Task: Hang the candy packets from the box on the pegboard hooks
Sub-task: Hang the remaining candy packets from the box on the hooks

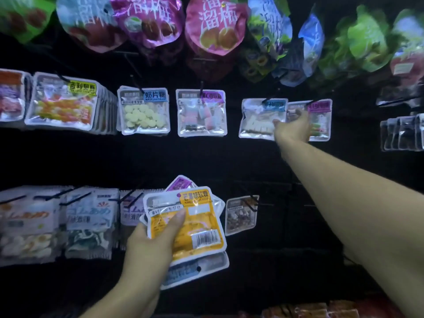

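HIDDEN: right hand (pixel 292 127) blurred, covers part of the magenta-label packet (pixel 320 120) on its hook, grip cannot be told; box out of view | HELD: left hand (pixel 151 239) grips a fanned packet stack, yellow packet (pixel 190 223) on top, before the pegboard (pixel 206 161) lower row | AROUND: blue-label packet (pixel 261 120) beside right hand; large plum bags (pixel 213 26) along the top edge.

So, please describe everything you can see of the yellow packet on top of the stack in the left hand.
The yellow packet is a flat, glossy plastic pouch with a white border, an orange label at its top right and a barcode at lower right. It lies tilted on top of other packets; the left hand grips it, thumb pressing on its front. It is not on any hook.
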Demonstrator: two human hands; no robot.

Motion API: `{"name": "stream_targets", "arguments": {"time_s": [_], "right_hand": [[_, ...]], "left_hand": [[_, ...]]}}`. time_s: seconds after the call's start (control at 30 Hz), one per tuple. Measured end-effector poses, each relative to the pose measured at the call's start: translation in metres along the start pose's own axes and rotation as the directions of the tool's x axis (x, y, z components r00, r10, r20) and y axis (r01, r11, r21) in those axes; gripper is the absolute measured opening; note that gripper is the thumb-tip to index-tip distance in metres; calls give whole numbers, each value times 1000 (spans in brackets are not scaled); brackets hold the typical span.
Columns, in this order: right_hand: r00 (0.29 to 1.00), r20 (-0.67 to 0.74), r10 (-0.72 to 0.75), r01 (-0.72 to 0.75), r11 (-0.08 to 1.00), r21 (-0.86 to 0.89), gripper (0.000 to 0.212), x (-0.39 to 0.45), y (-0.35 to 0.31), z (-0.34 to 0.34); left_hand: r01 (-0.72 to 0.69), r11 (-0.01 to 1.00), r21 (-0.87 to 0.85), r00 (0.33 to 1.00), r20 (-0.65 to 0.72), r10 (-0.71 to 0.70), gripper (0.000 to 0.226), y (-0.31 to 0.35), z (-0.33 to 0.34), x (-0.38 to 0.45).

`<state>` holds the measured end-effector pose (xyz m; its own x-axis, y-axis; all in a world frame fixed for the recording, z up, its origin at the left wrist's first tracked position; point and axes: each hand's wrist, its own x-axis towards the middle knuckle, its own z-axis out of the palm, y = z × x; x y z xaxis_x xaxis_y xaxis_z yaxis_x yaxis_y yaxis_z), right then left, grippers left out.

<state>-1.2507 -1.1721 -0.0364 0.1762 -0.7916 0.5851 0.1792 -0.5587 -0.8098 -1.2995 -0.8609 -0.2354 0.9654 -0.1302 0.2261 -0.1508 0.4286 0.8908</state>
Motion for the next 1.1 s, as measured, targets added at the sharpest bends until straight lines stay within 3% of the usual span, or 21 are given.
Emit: {"name": "stream_targets", "arguments": {"time_s": [0.1, 0.2, 0.27, 0.33, 0.4, 0.43, 0.6, 0.8, 0.93, 1.1], "right_hand": [[990, 24, -139, 141, 986, -88, 57, -41, 1, -11], [915, 269, -301, 298, 953, 55, 35, -107, -5, -22], [775, 549, -313, 287, 948, 135, 30, -154, -14, -32], [591, 772, -234, 193, 970, 146, 41, -197, -19, -45], [463, 875, -142, 41, 989, 139, 52, -229, -15, -58], [436, 892, -119, -42, 988, 152, 56, -239, -10, -63], [431, 900, -58, -300, 932, 203, 70, -275, 12, -76], [432, 901, 41, -457, 871, 179, 54, -307, 10, -78], [403, 913, 61, -540, 821, 183, 43, -317, 13, -74], [437, 894, 104, -585, 787, 194, 29, -329, 21, -69]], "left_hand": [[19, 1000, 0, 1000, 9, -19, 32, 7, -1, -8], [20, 999, -39, 999, -36, -22, 28, 10, -4, -11], [11, 998, -55, 999, -46, -13, 28, 17, -2, -17], [-2, 998, -66, 998, -58, -2, 29, 19, -3, -24], [-7, 997, -72, 998, -58, 2, 31, 20, -8, -31], [-7, 998, -68, 998, -65, 3, 33, 20, -12, -35], [21, 999, -39, 991, -128, -26, 40, 18, -35, -50], [56, 998, -12, 982, -182, -57, 33, 24, -61, -65], [43, 999, -27, 987, -152, -47, 49, 26, -76, -74], [47, 998, 38, 976, -214, -37, 17, 17, -93, -72]]}}
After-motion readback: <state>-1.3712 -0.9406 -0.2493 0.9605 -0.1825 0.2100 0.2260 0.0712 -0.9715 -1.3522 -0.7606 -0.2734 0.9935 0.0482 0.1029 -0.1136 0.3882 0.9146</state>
